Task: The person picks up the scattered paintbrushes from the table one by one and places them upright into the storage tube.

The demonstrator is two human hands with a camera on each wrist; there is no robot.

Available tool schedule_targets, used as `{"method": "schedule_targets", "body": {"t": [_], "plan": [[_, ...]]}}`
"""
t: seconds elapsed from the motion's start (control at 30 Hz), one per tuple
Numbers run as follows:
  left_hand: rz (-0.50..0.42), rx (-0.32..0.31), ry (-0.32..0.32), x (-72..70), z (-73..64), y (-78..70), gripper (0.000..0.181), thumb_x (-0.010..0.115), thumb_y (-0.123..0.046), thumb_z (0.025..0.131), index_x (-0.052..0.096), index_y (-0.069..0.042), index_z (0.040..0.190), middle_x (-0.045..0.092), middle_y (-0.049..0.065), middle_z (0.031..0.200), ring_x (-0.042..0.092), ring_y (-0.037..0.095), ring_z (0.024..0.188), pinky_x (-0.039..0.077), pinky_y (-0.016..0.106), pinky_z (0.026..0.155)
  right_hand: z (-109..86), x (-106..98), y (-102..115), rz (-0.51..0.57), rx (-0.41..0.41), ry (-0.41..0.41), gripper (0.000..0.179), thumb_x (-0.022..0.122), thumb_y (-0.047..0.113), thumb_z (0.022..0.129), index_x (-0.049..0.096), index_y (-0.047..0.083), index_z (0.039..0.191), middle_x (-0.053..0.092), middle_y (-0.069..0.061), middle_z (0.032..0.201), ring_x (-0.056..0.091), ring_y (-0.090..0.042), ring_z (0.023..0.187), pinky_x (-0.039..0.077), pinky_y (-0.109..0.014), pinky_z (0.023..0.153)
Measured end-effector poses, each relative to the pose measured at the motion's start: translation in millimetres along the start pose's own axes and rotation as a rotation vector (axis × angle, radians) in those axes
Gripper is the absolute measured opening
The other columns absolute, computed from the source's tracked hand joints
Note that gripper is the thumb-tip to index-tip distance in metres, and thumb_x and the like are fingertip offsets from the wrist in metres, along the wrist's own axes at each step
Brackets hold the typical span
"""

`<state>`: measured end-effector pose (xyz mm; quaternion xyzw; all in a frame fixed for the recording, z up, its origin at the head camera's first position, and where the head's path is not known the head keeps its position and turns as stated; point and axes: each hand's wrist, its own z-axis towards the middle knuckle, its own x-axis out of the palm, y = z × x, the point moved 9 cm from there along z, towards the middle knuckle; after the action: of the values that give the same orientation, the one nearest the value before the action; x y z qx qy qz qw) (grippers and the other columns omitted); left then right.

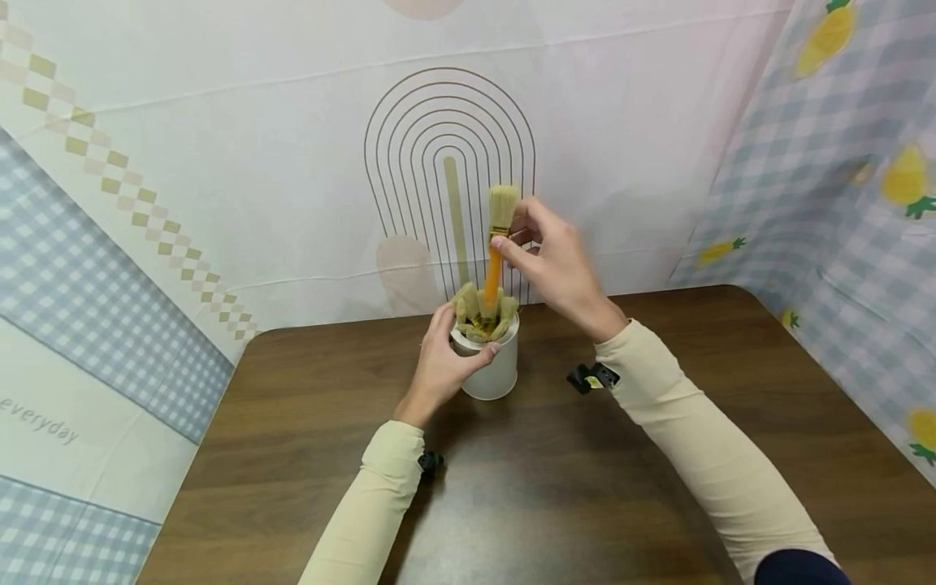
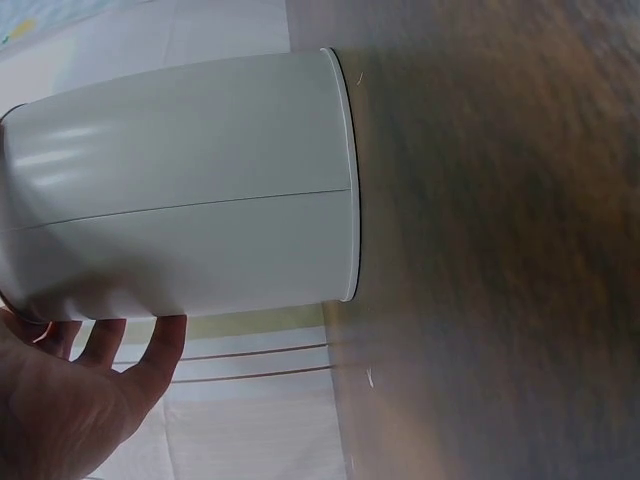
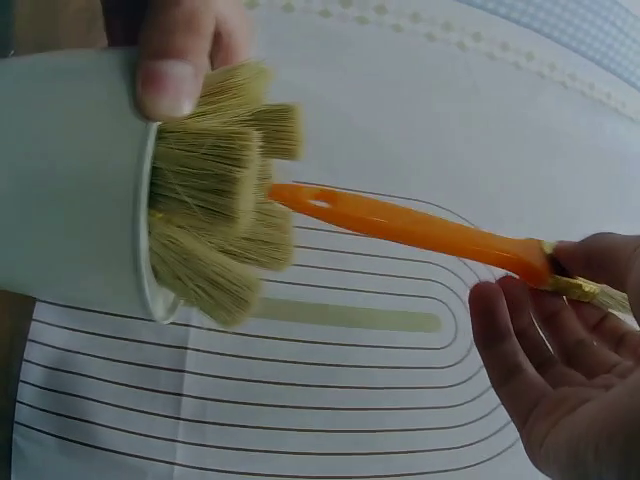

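A paintbrush point(image 1: 494, 260) with an orange handle and pale bristles is upright in my right hand point(image 1: 552, 260). Thumb and fingers pinch it near the metal band, bristles up. Its handle end point(image 3: 300, 196) is right at the bristles of the brushes below. Those several brushes point(image 3: 215, 190) stand bristles-up inside a white cylindrical can point(image 1: 491, 378) on the table. My left hand point(image 1: 446, 361) grips the can at its rim, thumb on the near side. The left wrist view has its fingers point(image 2: 155, 360) against the can's side.
The brown wooden table point(image 1: 322, 487) reaches back to a white cloth backdrop point(image 1: 292, 203) just behind the can. A checked cloth with a pineapple print point(image 1: 826, 244) hangs on the right. A black wrist camera point(image 1: 591, 378) hangs under the right wrist.
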<state>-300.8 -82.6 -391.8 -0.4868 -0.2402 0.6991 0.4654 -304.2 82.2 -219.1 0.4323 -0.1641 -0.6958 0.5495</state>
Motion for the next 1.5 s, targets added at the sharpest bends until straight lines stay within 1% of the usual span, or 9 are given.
{"method": "schedule_targets", "body": {"t": [0.17, 0.3, 0.43, 0.6, 0.77, 0.93, 1.03, 1.27, 1.5], "plan": [[-0.004, -0.013, 0.013, 2.0, -2.1, 2.3, 0.090, 0.084, -0.050, 0.081, 0.046, -0.020, 0.158, 0.046, 0.002, 0.155, 0.049, 0.023, 0.138, 0.040, 0.049, 0.116, -2.7, 27, -11, -0.109, -0.013, 0.155, 0.048, 0.075, -0.003, 0.094, 0.053, -0.002, 0.137, 0.071, -0.019, 0.108, 0.072, -0.031, 0.095, 0.061, -0.039, 0.080], [-0.010, -0.025, 0.010, 2.6, -4.2, 4.7, 0.089, 0.084, -0.049, 0.081, 0.048, -0.017, 0.156, 0.047, 0.002, 0.152, 0.050, 0.023, 0.135, 0.042, 0.049, 0.114, -8.9, 46, -20, -0.199, -0.036, 0.268, 0.042, 0.072, 0.001, 0.099, 0.051, 0.001, 0.136, 0.070, -0.018, 0.107, 0.072, -0.032, 0.095, 0.062, -0.040, 0.079], [-0.011, -0.018, 0.004, 3.1, -3.8, 4.6, 0.087, 0.084, -0.048, 0.081, 0.049, -0.016, 0.154, 0.048, 0.002, 0.151, 0.052, 0.023, 0.133, 0.043, 0.048, 0.113, -11.0, 47, -19, -0.236, -0.063, 0.264, 0.026, 0.061, 0.012, 0.107, 0.056, 0.002, 0.130, 0.071, -0.015, 0.103, 0.072, -0.029, 0.092, 0.060, -0.041, 0.078], [0.001, -0.011, -0.003, 1.6, -2.3, 3.6, 0.088, 0.085, -0.048, 0.080, 0.050, -0.014, 0.153, 0.048, 0.003, 0.152, 0.052, 0.024, 0.134, 0.043, 0.048, 0.114, -9.1, 38, -8, -0.278, -0.098, 0.215, 0.021, 0.054, 0.016, 0.111, 0.060, 0.003, 0.126, 0.069, -0.010, 0.097, 0.066, -0.025, 0.082, 0.056, -0.039, 0.075], [-0.001, -0.014, -0.002, 0.4, -1.2, 2.9, 0.088, 0.084, -0.049, 0.081, 0.050, -0.014, 0.153, 0.047, 0.003, 0.153, 0.052, 0.024, 0.133, 0.043, 0.047, 0.113, -9.6, 47, -9, -0.354, -0.106, 0.259, 0.021, 0.059, 0.018, 0.109, 0.065, 0.004, 0.123, 0.069, -0.009, 0.104, 0.064, -0.022, 0.087, 0.055, -0.037, 0.077], [0.009, -0.029, 0.014, 2.4, -1.0, 3.6, 0.088, 0.082, -0.050, 0.081, 0.048, -0.016, 0.155, 0.047, 0.003, 0.153, 0.053, 0.024, 0.130, 0.046, 0.048, 0.110, -14.9, 60, -23, -0.420, -0.084, 0.327, 0.022, 0.069, 0.015, 0.103, 0.070, 0.005, 0.123, 0.072, -0.011, 0.120, 0.068, -0.026, 0.103, 0.056, -0.041, 0.090], [0.012, -0.032, 0.015, 2.8, -1.1, 3.8, 0.087, 0.082, -0.050, 0.081, 0.048, -0.017, 0.154, 0.047, 0.003, 0.153, 0.053, 0.025, 0.131, 0.046, 0.048, 0.109, -18.0, 65, -31, -0.466, -0.072, 0.358, 0.022, 0.075, 0.015, 0.099, 0.072, 0.008, 0.120, 0.074, -0.009, 0.122, 0.068, -0.028, 0.109, 0.056, -0.045, 0.094], [0.006, -0.031, 0.010, 1.7, -0.9, 2.0, 0.086, 0.083, -0.048, 0.081, 0.049, -0.016, 0.153, 0.047, 0.003, 0.153, 0.053, 0.025, 0.132, 0.046, 0.048, 0.110, -23.0, 72, -44, -0.549, -0.039, 0.404, 0.015, 0.080, 0.018, 0.096, 0.077, 0.015, 0.110, 0.076, -0.003, 0.109, 0.064, -0.024, 0.099, 0.055, -0.043, 0.081], [-0.005, -0.040, 0.011, 0.8, -0.2, 1.8, 0.087, 0.084, -0.047, 0.081, 0.049, -0.019, 0.155, 0.045, 0.002, 0.155, 0.052, 0.026, 0.134, 0.046, 0.049, 0.110, -27.7, 76, -44, -0.548, -0.080, 0.437, 0.006, 0.081, 0.019, 0.094, 0.080, 0.015, 0.098, 0.070, -0.001, 0.100, 0.054, -0.021, 0.093, 0.049, -0.035, 0.076]]}}
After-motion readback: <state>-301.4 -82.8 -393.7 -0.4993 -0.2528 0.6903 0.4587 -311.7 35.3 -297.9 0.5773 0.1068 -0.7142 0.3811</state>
